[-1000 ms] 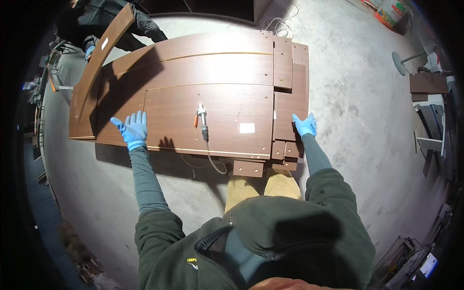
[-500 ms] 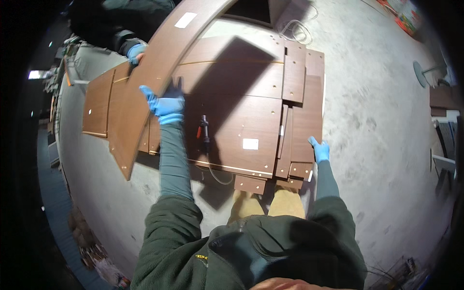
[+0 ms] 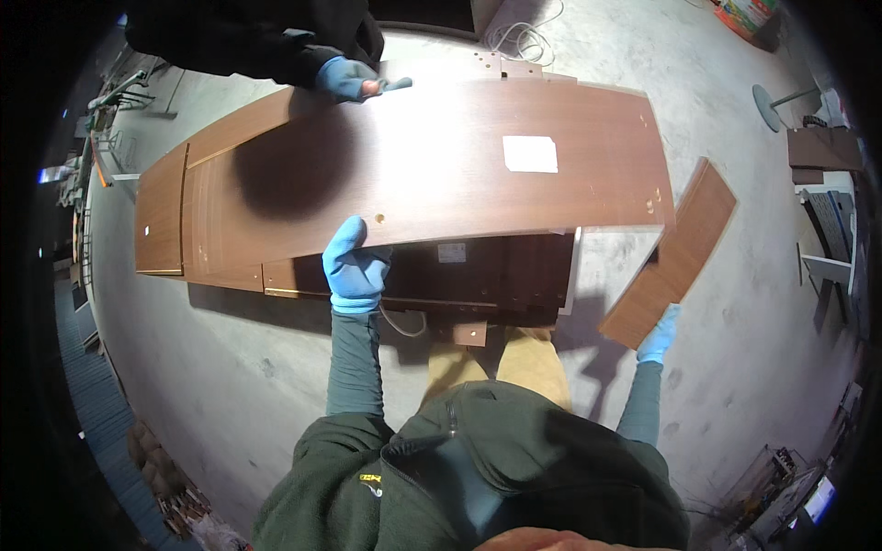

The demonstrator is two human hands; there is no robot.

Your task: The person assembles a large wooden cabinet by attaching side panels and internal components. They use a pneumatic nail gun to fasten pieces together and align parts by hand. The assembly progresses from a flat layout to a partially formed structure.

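Observation:
A long brown wood panel [image 3: 459,174] lies level, raised over other boards, with a white label near its right end. My left hand [image 3: 356,266], in a blue glove, is closed on the panel's near edge, thumb on top. Out to the right, my gloved right hand [image 3: 659,335] grips the lower end of a short narrow brown board [image 3: 675,253], tilted beside the panel's right end. The fingers under the board are hidden. Another person's gloved hand [image 3: 354,81] is at the panel's far edge. In its shadow, a dark-looking panel [image 3: 487,275] shows below.
More brown boards [image 3: 161,216] extend at the left. A coiled pale cable [image 3: 524,41] lies on the concrete floor at the back. At the right stand a round-based stand [image 3: 767,107] and shelving [image 3: 827,234]; a bright bucket [image 3: 744,16] is at the far right.
The long panel has swung from a steep slant at the left to level across the stack. My left hand now grips its edge. My right hand has moved right with the narrow board.

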